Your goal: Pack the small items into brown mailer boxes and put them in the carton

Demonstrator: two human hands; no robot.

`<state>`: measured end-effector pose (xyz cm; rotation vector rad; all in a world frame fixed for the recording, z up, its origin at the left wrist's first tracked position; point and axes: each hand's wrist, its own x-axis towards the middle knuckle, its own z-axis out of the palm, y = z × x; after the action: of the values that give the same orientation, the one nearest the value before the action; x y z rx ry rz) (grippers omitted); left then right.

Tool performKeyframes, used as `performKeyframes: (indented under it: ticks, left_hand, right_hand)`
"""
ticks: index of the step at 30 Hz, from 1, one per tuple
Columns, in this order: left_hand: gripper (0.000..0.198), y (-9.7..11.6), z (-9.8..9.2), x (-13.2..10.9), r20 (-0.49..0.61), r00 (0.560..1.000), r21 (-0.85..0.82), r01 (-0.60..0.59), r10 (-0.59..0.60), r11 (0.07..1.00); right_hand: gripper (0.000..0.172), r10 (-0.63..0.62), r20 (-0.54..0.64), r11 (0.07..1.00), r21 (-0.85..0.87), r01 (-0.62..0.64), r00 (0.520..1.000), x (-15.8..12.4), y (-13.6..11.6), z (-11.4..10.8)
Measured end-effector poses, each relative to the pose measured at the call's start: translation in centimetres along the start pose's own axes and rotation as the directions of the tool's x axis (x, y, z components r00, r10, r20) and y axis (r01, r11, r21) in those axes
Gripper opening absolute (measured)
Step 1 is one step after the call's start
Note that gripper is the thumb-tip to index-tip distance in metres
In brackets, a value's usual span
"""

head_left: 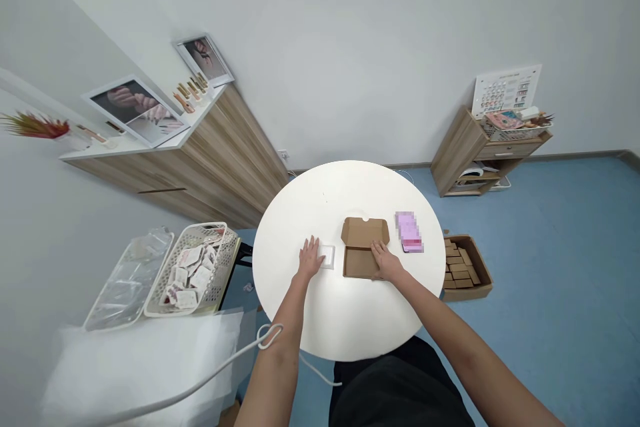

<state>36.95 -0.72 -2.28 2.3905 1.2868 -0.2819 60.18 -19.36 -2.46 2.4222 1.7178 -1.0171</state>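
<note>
A small brown cardboard box (359, 263) lies on the round white table (345, 320), its lid (365, 232) folded back away from me. My right hand (385, 260) grips the box at its right side, with the fingers over the wall. To the left of the box is a small flat white packet (327, 256). My left hand (310, 257) rests at the packet's left edge with its fingers stretched out and apart. The contact under the fingertips is too small to make out.
A blurred-out pink and purple item (409, 232) lies right of the box. On the floor at right stands a carton (467, 293) of small brown boxes. A white basket (155, 293) of packets stands left, near a hanging white cable (220, 365). A wooden cabinet (235, 153) stands behind.
</note>
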Motion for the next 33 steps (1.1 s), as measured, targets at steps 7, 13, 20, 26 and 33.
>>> performKeyframes:
  ticks: [7, 13, 20, 26, 33]
  left_hand:
    - [0.06, -0.2, -1.5, 2.8, 0.254, 0.966, -0.001, -0.047, 0.046, 0.999]
    - [0.033, -1.4, -2.6, 2.0, 0.222, 0.975, -0.078, 0.051, -0.033, 0.996]
    - [0.04, 2.6, -1.7, -0.7, 0.077, 0.997, -0.439, 0.017, 0.018, 0.899]
    - [0.01, 9.7, 1.8, -1.9, 0.031, 0.999, -0.417, 0.03, -0.019, 0.909]
    - [0.021, 12.8, 3.8, -2.9, -0.012, 0.999, -0.209, 0.038, -0.041, 0.977]
  right_hand:
    - [0.126, 0.022, 0.009, 0.998, 0.057, -0.022, 1.0, 0.0, -0.2, 0.1]
    - [0.126, 0.027, 0.01, 0.998, 0.058, -0.028, 1.0, -0.2, -0.5, -0.3]
    - [0.121, 0.01, -0.017, 1.0, 0.006, -0.01, 1.0, -0.2, -0.5, -0.3]
    - [0.124, -0.021, -0.056, 0.999, 0.039, 0.024, 0.998, 0.1, 0.0, 0.3]
    - [0.128, -0.025, -0.042, 0.998, 0.055, 0.027, 0.999, 0.2, 0.0, -0.1]
